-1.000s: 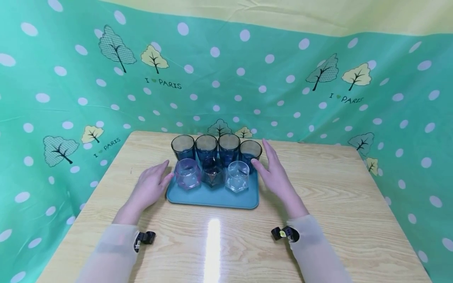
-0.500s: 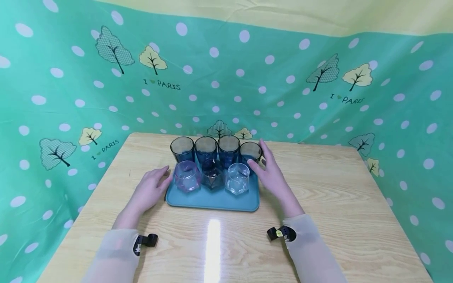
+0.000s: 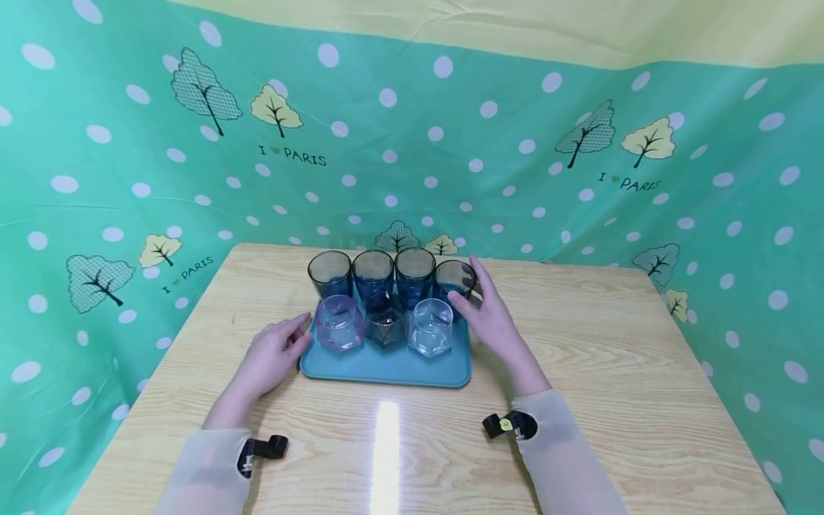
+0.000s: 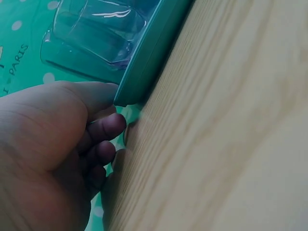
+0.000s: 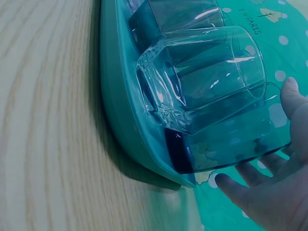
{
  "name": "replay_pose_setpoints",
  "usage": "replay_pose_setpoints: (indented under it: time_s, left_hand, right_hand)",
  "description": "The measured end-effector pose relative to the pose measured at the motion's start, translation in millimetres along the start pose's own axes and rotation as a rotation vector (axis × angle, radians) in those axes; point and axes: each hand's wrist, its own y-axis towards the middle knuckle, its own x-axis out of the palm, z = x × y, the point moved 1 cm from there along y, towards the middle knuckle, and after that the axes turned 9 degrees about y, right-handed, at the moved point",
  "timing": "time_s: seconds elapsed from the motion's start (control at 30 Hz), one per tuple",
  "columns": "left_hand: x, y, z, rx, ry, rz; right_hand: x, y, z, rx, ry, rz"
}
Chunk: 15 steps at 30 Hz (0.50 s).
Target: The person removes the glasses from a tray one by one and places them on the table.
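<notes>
A blue tray (image 3: 386,370) carries two rows of drinking glasses. My right hand (image 3: 494,325) reaches round the rightmost blue glass (image 3: 444,287), thumb in front and fingers at its far side. In the right wrist view, a fingertip shows dimly through that glass. At the tray's left edge, my left hand (image 3: 270,356) has its thumb (image 4: 98,94) against the tray corner. Its other fingers bend loosely below, near the tabletop. In the front row stand a purple-tinted glass (image 3: 340,337), a dark faceted glass (image 3: 386,332) and a clear faceted glass (image 3: 431,340).
Three more tall blue glasses (image 3: 373,279) fill the back row, close together. The wooden table (image 3: 618,372) extends on both sides of the tray. A green dotted cloth (image 3: 489,143) hangs behind and at both sides. A light strip reflects on the tabletop.
My right hand has moved left onto the rightmost blue glass, its fingers passing behind it. My left hand has lowered slightly along the tray's edge, its fingers more bent. The glasses keep their arrangement.
</notes>
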Motion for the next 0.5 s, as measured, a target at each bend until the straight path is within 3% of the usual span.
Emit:
replay_pose_setpoints:
  time_s: [0.5]
  left_hand:
    - [-0.9, -12.6, 5.8, -0.029, -0.015, -0.01]
  right_hand:
    - [-3, 1.7, -1, 0.003, 0.024, -0.005]
